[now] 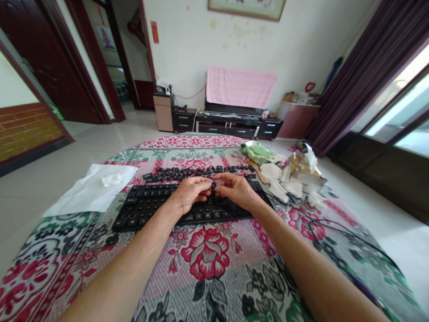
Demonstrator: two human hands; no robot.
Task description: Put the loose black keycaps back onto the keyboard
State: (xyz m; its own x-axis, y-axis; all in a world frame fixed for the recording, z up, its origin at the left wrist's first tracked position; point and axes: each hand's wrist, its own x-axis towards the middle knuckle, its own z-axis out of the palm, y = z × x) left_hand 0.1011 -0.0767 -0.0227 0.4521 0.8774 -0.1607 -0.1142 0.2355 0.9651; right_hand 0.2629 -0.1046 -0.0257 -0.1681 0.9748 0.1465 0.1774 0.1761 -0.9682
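Note:
A black keyboard (145, 206) lies across the patterned tablecloth, with many of its keycaps off and bare key posts showing. Above its middle, my left hand (193, 193) and my right hand (235, 190) meet, fingertips pinched together. Between them is a small black keycap (213, 185), partly covered by the fingers. Both hands appear to grip it. Just behind the keyboard, loose black keycaps (187, 172) are spread in rows.
On the left lies a white sheet (90, 190) with a crumpled tissue (111, 180). To the right are used wipes (278, 190), a gold tissue box (303, 167) and a green packet (260, 153). A black cable (348, 232) runs along the right side of the tablecloth (208, 255).

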